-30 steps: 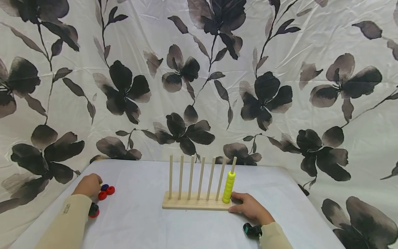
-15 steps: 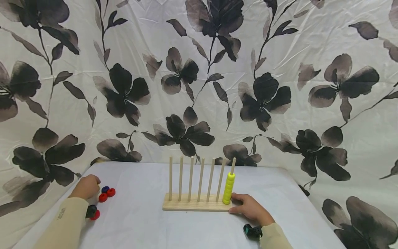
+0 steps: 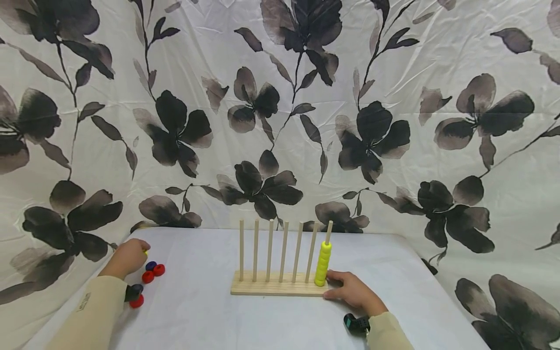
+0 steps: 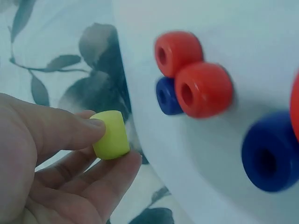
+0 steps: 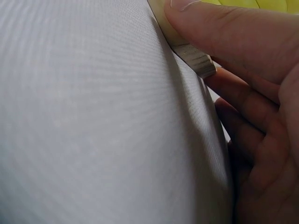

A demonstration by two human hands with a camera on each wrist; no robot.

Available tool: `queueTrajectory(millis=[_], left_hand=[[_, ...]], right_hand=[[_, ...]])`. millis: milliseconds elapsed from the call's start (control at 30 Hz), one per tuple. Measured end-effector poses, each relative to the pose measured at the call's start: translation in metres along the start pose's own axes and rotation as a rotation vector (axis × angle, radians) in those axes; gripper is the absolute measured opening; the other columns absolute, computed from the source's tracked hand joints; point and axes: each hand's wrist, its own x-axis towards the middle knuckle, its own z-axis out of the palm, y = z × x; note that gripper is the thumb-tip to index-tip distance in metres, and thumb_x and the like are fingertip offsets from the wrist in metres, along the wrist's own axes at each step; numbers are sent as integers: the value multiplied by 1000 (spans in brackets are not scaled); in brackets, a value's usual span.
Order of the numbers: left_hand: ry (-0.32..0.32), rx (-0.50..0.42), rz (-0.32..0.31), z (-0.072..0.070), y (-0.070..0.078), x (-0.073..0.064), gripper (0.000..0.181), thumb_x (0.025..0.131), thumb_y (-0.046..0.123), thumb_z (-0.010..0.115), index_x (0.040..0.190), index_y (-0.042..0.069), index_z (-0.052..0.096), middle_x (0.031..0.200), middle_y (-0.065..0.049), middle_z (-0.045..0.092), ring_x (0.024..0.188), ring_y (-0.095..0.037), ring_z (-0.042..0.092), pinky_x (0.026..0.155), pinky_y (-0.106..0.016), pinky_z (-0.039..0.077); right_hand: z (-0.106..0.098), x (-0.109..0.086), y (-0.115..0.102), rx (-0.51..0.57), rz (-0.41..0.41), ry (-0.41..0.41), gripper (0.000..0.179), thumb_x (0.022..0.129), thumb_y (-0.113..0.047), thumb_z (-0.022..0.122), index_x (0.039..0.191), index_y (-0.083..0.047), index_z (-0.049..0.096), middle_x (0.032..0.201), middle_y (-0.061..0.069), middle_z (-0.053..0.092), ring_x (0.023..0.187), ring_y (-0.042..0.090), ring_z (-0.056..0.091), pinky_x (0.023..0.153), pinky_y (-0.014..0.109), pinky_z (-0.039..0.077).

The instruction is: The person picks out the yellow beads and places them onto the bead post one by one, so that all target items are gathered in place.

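Observation:
My left hand (image 3: 128, 256), at the left side of the table, pinches a yellow bead (image 4: 112, 136) between thumb and fingers. Close beside it lie two red beads (image 4: 205, 91) and a blue bead (image 4: 167, 96) in a cluster. Another blue bead (image 4: 267, 151) and a red bead (image 3: 137, 302) sit nearer the wrist. At the right end of a wooden peg rack (image 3: 275, 288), my right hand (image 3: 352, 291) grips the base, its thumb at the front edge. Several yellow beads (image 3: 322, 265) are stacked on the rack's rightmost peg; the other pegs are bare.
A white cloth covers the table (image 3: 197, 311). Behind it hangs a floral curtain (image 3: 280, 121). Each wrist wears a small black camera, and the right one (image 3: 356, 323) rests close to the tabletop.
My left hand has shifted slightly right and away from me, and a yellow bead now shows at its fingertips. The right hand stays at the rack's end.

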Motion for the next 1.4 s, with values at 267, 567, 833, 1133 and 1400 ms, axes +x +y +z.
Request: queueTrajectory(millis=[267, 567, 833, 1133, 1400], left_hand=[[13, -39, 27, -3, 18, -3, 40, 90, 2, 49, 127, -14, 52, 129, -39, 48, 101, -46, 57, 88, -58, 51], [112, -49, 112, -5, 36, -8, 38, 91, 5, 49, 124, -9, 58, 129, -37, 51, 97, -42, 56, 83, -53, 52], [150, -89, 157, -3, 49, -16, 38, 92, 8, 51, 127, -6, 58, 131, -36, 50, 97, -38, 54, 84, -50, 54], [138, -138, 119, -5, 68, -27, 38, 94, 9, 51, 131, 0, 56, 130, -34, 48, 92, -34, 51, 75, -39, 54], [153, -157, 150, -6, 83, -32, 35, 95, 9, 51, 129, 1, 58, 130, -33, 52, 106, -44, 57, 89, -54, 53]], right_hand=[[0, 2, 2, 3, 10, 9, 80, 69, -43, 84, 137, -13, 56, 143, 11, 52, 137, 38, 41, 110, 62, 32], [1, 0, 1, -6, 18, 10, 80, 69, -43, 84, 137, -11, 55, 144, 12, 52, 137, 38, 41, 110, 62, 31], [1, -2, 0, -7, 21, 11, 81, 69, -42, 84, 137, -11, 55, 144, 12, 52, 137, 39, 41, 110, 62, 32], [1, -4, -2, -13, 21, 13, 80, 69, -41, 84, 137, -10, 56, 143, 12, 52, 137, 38, 42, 110, 61, 32], [1, -2, 1, -6, 18, 13, 80, 68, -41, 84, 136, -11, 56, 143, 11, 53, 137, 38, 41, 110, 61, 31]])
